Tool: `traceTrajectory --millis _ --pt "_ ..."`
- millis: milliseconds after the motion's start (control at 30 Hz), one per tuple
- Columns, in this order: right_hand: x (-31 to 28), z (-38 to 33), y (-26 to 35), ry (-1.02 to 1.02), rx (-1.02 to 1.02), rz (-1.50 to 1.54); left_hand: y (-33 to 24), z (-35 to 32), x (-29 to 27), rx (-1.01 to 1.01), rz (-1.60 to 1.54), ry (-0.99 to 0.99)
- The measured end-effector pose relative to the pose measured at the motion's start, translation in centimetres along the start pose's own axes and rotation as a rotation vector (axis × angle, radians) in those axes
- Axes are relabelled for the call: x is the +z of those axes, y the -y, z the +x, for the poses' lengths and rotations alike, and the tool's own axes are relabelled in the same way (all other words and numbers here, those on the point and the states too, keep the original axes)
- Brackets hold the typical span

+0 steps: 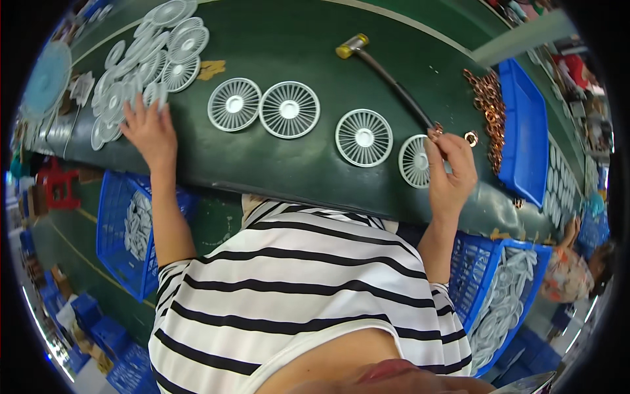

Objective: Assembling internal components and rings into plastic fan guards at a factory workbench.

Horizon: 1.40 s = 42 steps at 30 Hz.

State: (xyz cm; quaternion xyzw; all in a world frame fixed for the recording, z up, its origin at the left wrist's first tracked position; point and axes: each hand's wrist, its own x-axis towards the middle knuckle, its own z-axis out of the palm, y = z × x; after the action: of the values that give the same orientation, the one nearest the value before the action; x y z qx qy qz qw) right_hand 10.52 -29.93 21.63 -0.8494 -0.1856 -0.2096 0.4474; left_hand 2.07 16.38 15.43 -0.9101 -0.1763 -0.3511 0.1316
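My left hand point(154, 134) is at the left, fingers spread, its fingertips at the near edge of a heap of grey spoked plastic wheels point(187, 43). My right hand point(453, 167) pinches a small copper-coloured ring point(437, 129) just above a single wheel point(412, 162), hiding part of it. Left of that wheel, another wheel point(364, 138) lies flat. Two more, one wheel point(234, 105) and its neighbour point(289, 109), lie almost touching near the middle. A mallet point(398, 87) with a yellow-faced head lies beyond, its handle end close to my right fingers.
Loose copper-coloured rings point(489, 108) lie along a blue tray point(525, 131) at the right; one ring point(471, 138) sits apart. Blue crates of wheels stand below the table edge, one crate point(121, 230) left and another crate point(482, 282) right. Another person point(567, 272) is at far right.
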Motion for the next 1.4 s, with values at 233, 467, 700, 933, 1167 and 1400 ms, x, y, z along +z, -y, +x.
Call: traceTrajectory --millis 233,467,700,933,1167,1400 --pt "0.7 -0.2 1.9 -0.024 -0.225 -0.032 -8.9 1.2 -5.3 -0.366 -0.773 -0.188" --pt "3.0 0.6 5.5 0.055 -0.458 0.100 -20.0 1.2 -11.0 -0.474 -1.687 0.393" --pt "5.0 0.8 6.1 0.041 -0.460 0.034 -22.2 -0.1 -11.8 -0.283 -1.774 0.489" --pt "6.0 0.0 5.2 0.045 -0.377 -0.113 -22.8 -0.7 -10.7 -0.144 -1.570 0.382" --pt "3.5 0.3 5.6 0.042 -0.504 -0.057 -20.5 0.9 -13.1 -0.468 -2.318 0.906" --pt "2.7 0.2 4.7 0.511 -0.381 0.539 -20.2 -1.2 -13.1 -0.517 -2.085 1.005"
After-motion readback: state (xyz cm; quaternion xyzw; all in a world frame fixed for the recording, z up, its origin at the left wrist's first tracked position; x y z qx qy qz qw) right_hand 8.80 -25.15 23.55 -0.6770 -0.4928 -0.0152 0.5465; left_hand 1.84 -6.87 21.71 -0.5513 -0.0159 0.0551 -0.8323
